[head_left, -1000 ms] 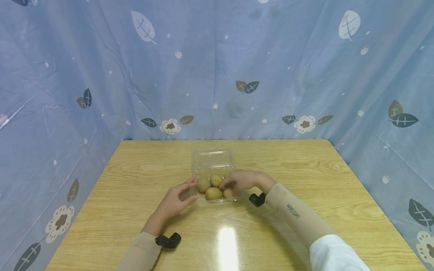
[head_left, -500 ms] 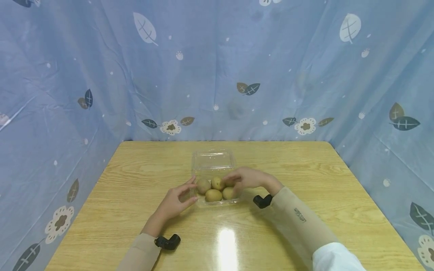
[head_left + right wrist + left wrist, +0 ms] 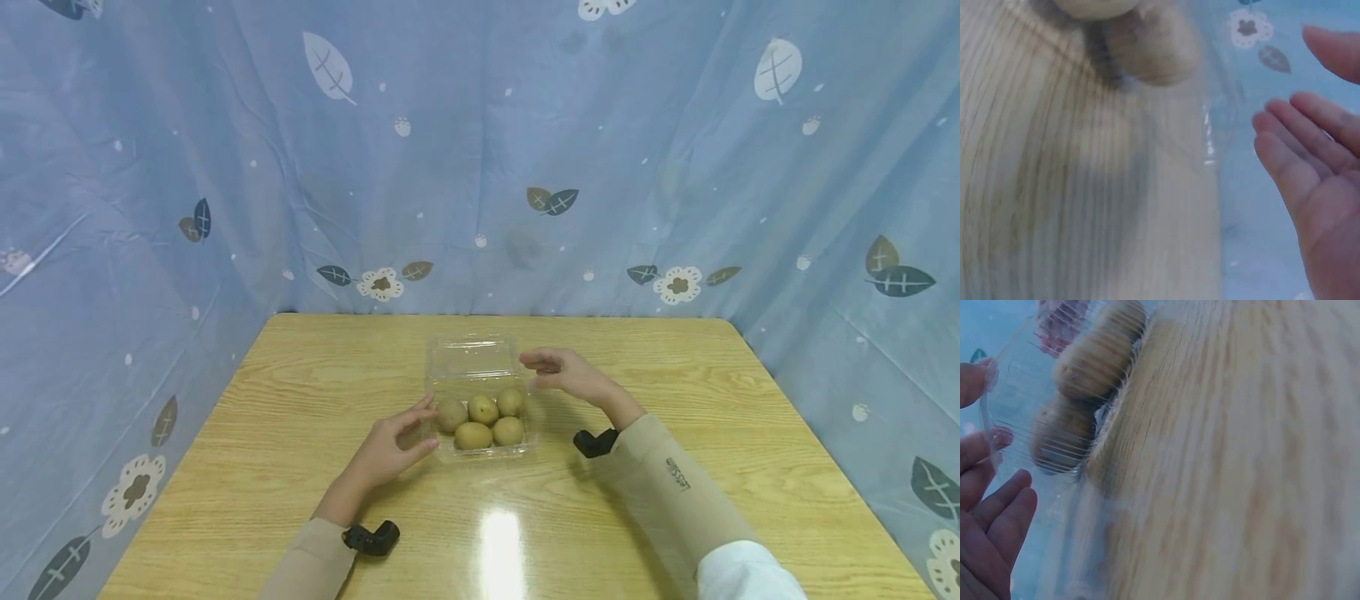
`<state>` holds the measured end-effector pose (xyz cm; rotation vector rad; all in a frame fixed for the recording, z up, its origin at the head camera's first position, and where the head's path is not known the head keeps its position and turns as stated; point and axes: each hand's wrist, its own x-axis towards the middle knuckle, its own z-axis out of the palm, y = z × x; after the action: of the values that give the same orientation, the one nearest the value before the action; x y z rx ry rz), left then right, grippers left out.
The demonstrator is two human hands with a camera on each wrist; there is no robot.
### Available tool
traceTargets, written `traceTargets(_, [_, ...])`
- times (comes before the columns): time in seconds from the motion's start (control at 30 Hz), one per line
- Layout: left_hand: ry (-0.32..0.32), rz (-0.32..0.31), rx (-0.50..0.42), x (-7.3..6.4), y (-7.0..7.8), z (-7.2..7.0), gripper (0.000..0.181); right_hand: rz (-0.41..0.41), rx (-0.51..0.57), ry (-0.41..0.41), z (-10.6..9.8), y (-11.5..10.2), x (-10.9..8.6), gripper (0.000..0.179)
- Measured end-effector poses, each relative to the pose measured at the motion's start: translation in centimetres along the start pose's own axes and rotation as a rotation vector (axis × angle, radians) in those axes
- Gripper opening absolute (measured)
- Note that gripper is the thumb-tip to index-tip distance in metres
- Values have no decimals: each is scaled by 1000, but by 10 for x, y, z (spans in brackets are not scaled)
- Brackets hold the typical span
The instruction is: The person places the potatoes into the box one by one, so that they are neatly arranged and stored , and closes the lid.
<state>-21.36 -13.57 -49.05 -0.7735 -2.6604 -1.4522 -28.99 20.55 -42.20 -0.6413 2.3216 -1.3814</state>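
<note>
A clear plastic clamshell box (image 3: 489, 452) stands on the table with its lid (image 3: 472, 360) folded back behind it. Several potatoes sit in its base, including a browner one (image 3: 452, 415) at the left and a yellowish one (image 3: 508, 431) at the front right. My left hand (image 3: 386, 450) holds the box's left side, its thumb and fingertips at the plastic rim (image 3: 988, 419) in the left wrist view. To the right of the lid, my right hand (image 3: 566, 372) hovers with nothing in it. The right wrist view shows its fingers (image 3: 1300, 134) loosely extended.
Beneath the box is a wood-grain table (image 3: 315, 392), with a bright reflection near its front. Blue leaf-print curtains (image 3: 480, 150) rise behind the table and at both sides. Each forearm wears a beige sleeve and a black wrist device (image 3: 596, 442).
My right hand has let go of a potato at the box's back right and moved up and right, uncovering the potatoes there. The left hand stays at the box.
</note>
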Motion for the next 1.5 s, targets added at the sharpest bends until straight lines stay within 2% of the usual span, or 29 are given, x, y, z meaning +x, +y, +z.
traceTargets(0.1, [-5,-8,1,0,0,-1,45,50,49,46,-1,4,2,55])
traceTargets(0.37, [-10,30,-1,2,-2,-2,46,131,132,81,-4,19,12,54])
traceTargets(0.63, [-28,43,-26,2,-3,-1,48,146,165,61,-3,38,24,54])
traceTargets(0.87, [-27,31,-33,2,-2,-2,47,185,159,47,-4,40,34,55])
traceTargets(1.1, [-33,17,-49,2,0,-1,46,211,265,9,-7,41,40,57])
traceTargets(1.23, [-28,23,-60,1,1,-2,46,242,240,28,-5,39,44,56])
traceTargets(1.33, [-21,37,-56,1,1,-2,45,248,303,29,-3,38,47,56])
traceTargets(1.5, [-22,23,-48,1,2,-3,46,254,435,22,-1,38,51,56])
